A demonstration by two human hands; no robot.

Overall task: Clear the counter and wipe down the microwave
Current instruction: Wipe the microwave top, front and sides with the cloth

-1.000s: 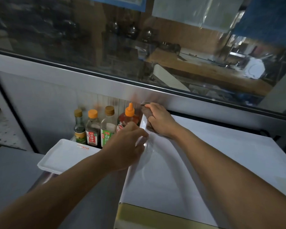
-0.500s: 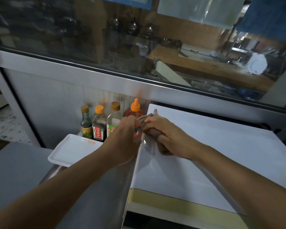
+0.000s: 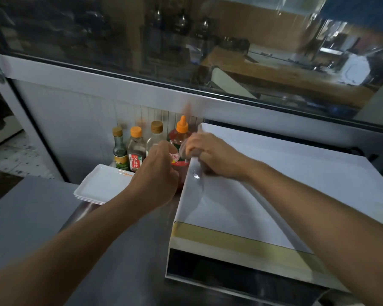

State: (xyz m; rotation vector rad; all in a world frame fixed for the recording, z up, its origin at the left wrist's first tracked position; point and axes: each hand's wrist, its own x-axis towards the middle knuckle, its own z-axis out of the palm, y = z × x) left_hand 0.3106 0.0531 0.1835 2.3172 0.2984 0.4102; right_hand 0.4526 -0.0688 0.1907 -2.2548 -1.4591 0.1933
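Observation:
The white microwave [image 3: 296, 173] sits on the steel counter [image 3: 119, 250], its top facing me. My right hand [image 3: 210, 153] rests on the left edge of the microwave top, near the back corner, and grips a bunched grey cloth [image 3: 184, 149] that pokes out past its fingers. Just left of the microwave hovers my left hand [image 3: 157, 173], in front of the red sauce bottle [image 3: 181, 138]. Its fingers are curled and turned away from me; I cannot see whether they hold anything.
Three smaller bottles [image 3: 135, 151] stand in a row left of the red one, against the white back panel. A stack of white rectangular trays [image 3: 102, 184] lies in front of them. A glass partition [image 3: 186, 51] runs above the counter.
My right hand has slid the cloth from the back corner toward me along the microwave's left edge. My left hand left the cloth and sits slightly further left.

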